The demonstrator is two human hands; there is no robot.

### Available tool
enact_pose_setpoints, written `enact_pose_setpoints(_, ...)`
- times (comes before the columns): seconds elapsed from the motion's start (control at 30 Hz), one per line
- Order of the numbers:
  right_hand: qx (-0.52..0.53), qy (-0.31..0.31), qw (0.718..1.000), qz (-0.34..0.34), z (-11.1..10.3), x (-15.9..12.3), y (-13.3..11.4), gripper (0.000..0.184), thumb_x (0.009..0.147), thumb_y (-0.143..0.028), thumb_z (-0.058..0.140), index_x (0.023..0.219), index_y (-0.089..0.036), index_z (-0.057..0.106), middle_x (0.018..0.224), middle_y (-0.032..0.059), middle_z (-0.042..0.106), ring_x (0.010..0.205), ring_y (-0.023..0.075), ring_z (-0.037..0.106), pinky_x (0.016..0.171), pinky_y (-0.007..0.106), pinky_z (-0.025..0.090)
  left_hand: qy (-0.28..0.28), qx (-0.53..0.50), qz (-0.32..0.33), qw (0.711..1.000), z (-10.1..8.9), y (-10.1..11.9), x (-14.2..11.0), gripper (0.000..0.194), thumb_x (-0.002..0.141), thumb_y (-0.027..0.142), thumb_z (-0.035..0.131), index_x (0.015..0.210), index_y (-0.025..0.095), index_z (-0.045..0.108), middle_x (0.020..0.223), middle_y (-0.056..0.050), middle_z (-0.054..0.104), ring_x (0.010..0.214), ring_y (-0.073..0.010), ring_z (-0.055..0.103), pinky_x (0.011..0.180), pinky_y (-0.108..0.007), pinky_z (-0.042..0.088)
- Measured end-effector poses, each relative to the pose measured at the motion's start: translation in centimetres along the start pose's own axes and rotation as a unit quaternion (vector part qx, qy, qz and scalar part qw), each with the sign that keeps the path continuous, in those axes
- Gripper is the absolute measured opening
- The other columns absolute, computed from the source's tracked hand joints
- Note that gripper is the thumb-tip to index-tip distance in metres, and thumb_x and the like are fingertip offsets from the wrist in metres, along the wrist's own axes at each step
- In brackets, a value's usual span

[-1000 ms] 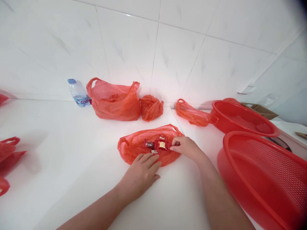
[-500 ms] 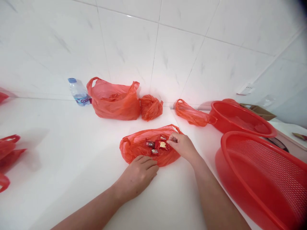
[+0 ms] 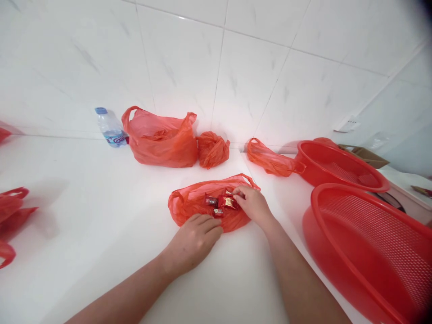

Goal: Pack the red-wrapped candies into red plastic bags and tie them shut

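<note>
A flattened red plastic bag (image 3: 189,202) lies on the white counter (image 3: 101,189) in front of me. Several small red wrapped candies (image 3: 221,203) sit on top of it. My left hand (image 3: 194,240) rests palm down on the bag's near edge, fingers stretched flat and together, touching the nearest candy. My right hand (image 3: 251,204) is over the bag's right side, its fingertips pinched at a candy next to the largest wrapper (image 3: 228,202).
Against the tiled wall stand a water bottle (image 3: 108,128), a fuller red bag (image 3: 160,139), a knotted red bag (image 3: 212,150) and a flat red bag (image 3: 270,158). Two red mesh baskets (image 3: 367,252) fill the right. More red bags (image 3: 11,211) lie at the left edge.
My right hand has slid left across the bag, from its right edge onto the candies. My left hand has stayed on the bag's near edge.
</note>
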State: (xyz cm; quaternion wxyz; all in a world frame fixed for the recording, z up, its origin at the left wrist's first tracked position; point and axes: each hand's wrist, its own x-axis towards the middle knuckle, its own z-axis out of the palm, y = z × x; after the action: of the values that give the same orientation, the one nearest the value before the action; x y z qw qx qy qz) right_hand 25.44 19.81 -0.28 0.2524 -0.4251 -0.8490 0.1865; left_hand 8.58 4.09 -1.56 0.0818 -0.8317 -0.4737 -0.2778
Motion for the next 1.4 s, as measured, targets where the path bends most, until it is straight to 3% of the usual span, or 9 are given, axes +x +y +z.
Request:
enact_pose_setpoints(0.1,0.02,0.049,0.998,-0.042,0.5,0.2,0.5,0.021,0.08,-0.013,0.048,0.088,-0.023,0.064,0.095,0.0003,0.066,0.085,0.0153,0.059,0.077,0.029,0.045,0.008,0.035,-0.033,0.999,0.1,-1.5,1.1,0.026,0.089,0.005,0.04,0.105,0.014,0.058,0.108,-0.008,0.064,0.098,-0.0213,0.058,0.083,-0.036,0.049)
enact_pose_setpoints(0.2,0.033,0.051,0.995,-0.08,1.2,0.3,0.9,0.028,0.082,-0.01,0.044,0.093,-0.023,0.066,0.098,0.0016,0.065,0.095,0.0157,0.058,0.086,0.03,0.044,-0.015,0.034,-0.072,0.997,0.7,-3.2,2.6,0.025,0.087,0.005,0.044,0.105,0.014,0.06,0.106,-0.008,0.064,0.096,-0.0217,0.058,0.082,-0.036,0.049)
enact_pose_setpoints(0.4,0.018,0.022,0.997,-0.078,1.9,0.8,1.3,0.023,0.08,-0.009,0.05,0.086,-0.023,0.068,0.094,0.0,0.066,0.092,0.0162,0.057,0.084,0.031,0.045,-0.061,0.028,-0.15,0.986,2.2,-5.2,3.3,0.026,0.083,0.003,0.048,0.096,0.016,0.065,0.099,-0.006,0.066,0.093,-0.0229,0.058,0.084,-0.037,0.047)
enact_pose_setpoints(0.57,0.022,0.016,0.999,-0.042,2.1,1.2,1.4,0.018,0.08,-0.012,0.054,0.081,-0.022,0.068,0.09,-0.0005,0.065,0.089,0.0157,0.058,0.081,0.03,0.045,-0.037,0.01,-0.163,0.986,2.9,-5.5,3.2,0.026,0.084,0.004,0.046,0.09,0.018,0.067,0.1,-0.005,0.066,0.094,-0.0215,0.058,0.083,-0.035,0.047)
enact_pose_setpoints(0.77,-0.001,0.016,0.999,-0.032,2.7,0.8,1.5,0.018,0.077,-0.013,0.057,0.088,-0.021,0.067,0.095,0.0022,0.063,0.089,0.0163,0.058,0.08,0.03,0.045,-0.006,-0.009,-0.182,0.983,3.1,-5.3,3.1,0.024,0.084,0.005,0.045,0.084,0.018,0.065,0.088,-0.004,0.066,0.086,-0.0189,0.057,0.077,-0.032,0.048)
enact_pose_setpoints(1.0,0.006,0.099,0.992,-0.081,2.0,0.1,0.2,0.015,0.076,-0.014,0.053,0.087,-0.021,0.061,0.091,0.0031,0.063,0.09,0.0198,0.056,0.082,0.035,0.044,0.039,0.013,-0.226,0.973,1.6,-4.7,2.4,0.019,0.083,0.007,0.045,0.088,0.018,0.06,0.09,-0.004,0.063,0.086,-0.0202,0.056,0.072,-0.033,0.048)
enact_pose_setpoints(1.17,0.02,0.105,0.989,-0.102,2.3,0.2,0.0,0.014,0.074,-0.01,0.051,0.079,-0.021,0.057,0.083,0.0019,0.063,0.085,0.0199,0.055,0.079,0.035,0.044,0.086,0.0,-0.174,0.981,1.3,-4.4,2.6,0.013,0.086,0.014,0.049,0.09,0.018,0.061,0.105,-0.006,0.062,0.099,-0.0211,0.054,0.086,-0.037,0.046)
enact_pose_setpoints(1.4,0.058,0.089,0.989,-0.102,2.5,0.6,0.1,0.018,0.074,-0.008,0.049,0.081,-0.021,0.059,0.085,0.0015,0.064,0.086,0.0189,0.056,0.08,0.034,0.044,-0.019,0.007,-0.134,0.991,1.9,-3.5,3.0,0.01,0.082,0.027,0.061,0.086,0.019,0.066,0.095,-0.006,0.063,0.093,-0.0239,0.054,0.085,-0.045,0.041)
